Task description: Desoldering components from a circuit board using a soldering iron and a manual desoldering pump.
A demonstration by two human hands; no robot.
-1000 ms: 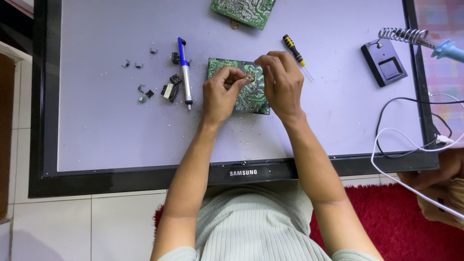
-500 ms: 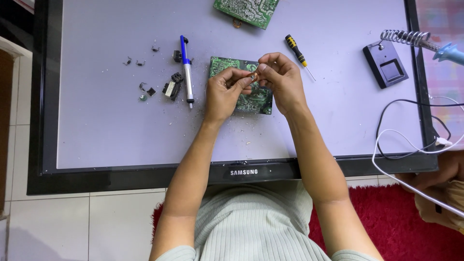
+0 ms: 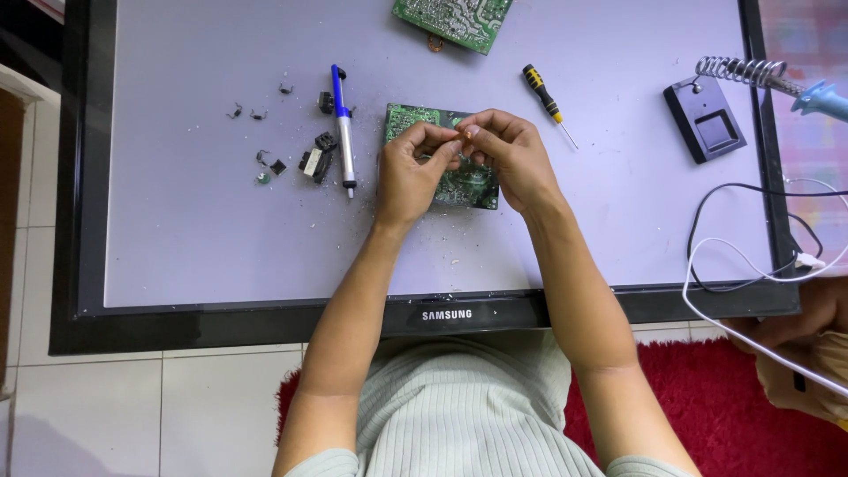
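Both hands meet above a green circuit board (image 3: 473, 181) that lies flat on the face of a flat-screen monitor (image 3: 177, 238) serving as a work surface. The left hand (image 3: 408, 170) and the right hand (image 3: 511, 157) each pinch a tiny component (image 3: 460, 135) between fingertips, too small to identify. Just left of the board lies a blue-and-silver desoldering pump (image 3: 343, 131), with loose removed parts (image 3: 314, 159) beside it. A yellow-and-black screwdriver (image 3: 543, 97) lies to the right, a soldering-iron stand (image 3: 711, 124) farther right, and a second circuit board (image 3: 452, 18) at the top edge.
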